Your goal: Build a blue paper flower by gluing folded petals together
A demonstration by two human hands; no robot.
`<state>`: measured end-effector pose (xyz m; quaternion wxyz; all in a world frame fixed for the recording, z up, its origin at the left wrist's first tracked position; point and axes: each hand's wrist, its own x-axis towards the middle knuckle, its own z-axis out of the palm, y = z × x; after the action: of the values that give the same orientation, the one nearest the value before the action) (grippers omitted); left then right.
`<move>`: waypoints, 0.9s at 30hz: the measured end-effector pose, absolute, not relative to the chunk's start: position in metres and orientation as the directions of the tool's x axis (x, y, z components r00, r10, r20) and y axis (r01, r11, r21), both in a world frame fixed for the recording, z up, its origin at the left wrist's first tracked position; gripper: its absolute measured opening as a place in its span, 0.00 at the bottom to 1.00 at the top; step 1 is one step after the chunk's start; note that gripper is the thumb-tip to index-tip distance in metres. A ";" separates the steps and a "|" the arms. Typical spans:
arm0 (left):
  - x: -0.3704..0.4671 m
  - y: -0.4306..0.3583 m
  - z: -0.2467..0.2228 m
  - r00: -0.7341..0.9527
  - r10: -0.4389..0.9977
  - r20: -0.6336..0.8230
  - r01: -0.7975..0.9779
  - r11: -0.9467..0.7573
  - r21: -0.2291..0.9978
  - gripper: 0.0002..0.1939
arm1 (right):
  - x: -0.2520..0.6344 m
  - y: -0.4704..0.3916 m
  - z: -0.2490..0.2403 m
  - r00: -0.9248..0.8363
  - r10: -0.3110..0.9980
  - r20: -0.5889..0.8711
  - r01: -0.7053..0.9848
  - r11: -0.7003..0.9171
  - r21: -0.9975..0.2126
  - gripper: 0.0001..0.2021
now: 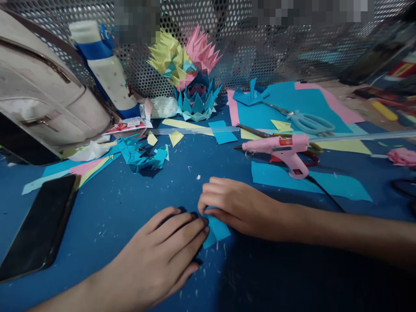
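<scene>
A small blue paper piece (218,229) lies on the dark blue table between my hands. My left hand (169,247) rests flat with its fingers stretched out, the fingertips at the left edge of the paper. My right hand (234,206) has its fingers curled and pressed together on the paper's upper part, thumb against it. Part of the paper is hidden beneath the fingers. Beyond my right hand lies a pink glue gun (282,149) with a blue paper strip (334,184) partly under its handle. Folded blue paper pieces (139,154) stand in a cluster beyond my left hand.
Yellow, pink and blue paper flowers (198,102) stand at the back beside a white and blue bottle (108,71). Blue-handled scissors (310,122) rest on paper sheets (286,104). A black phone (42,225) and a pale bag (48,86) are at the left.
</scene>
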<state>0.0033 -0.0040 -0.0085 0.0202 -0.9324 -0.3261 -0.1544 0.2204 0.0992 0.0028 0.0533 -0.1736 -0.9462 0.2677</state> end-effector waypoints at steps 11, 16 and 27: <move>0.002 -0.006 -0.009 0.747 0.626 0.224 0.629 -0.774 0.064 0.21 | 0.234 0.096 0.008 -0.769 0.632 -0.101 0.545 0.563 -0.621 0.07; 0.002 -0.007 -0.010 0.736 0.639 0.223 0.643 -0.763 0.061 0.21 | 0.233 0.099 0.002 -0.798 0.592 0.109 0.395 0.652 -0.647 0.00; 0.001 -0.007 -0.014 0.713 0.665 0.222 0.672 -0.739 0.056 0.21 | 0.242 0.108 -0.010 -0.901 0.073 0.427 -0.031 0.972 -0.232 0.08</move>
<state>0.0014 -0.0069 -0.0141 0.0146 -0.9254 -0.3610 -0.1145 0.2420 0.1085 -0.0098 0.2222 -0.0109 -0.9679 0.1174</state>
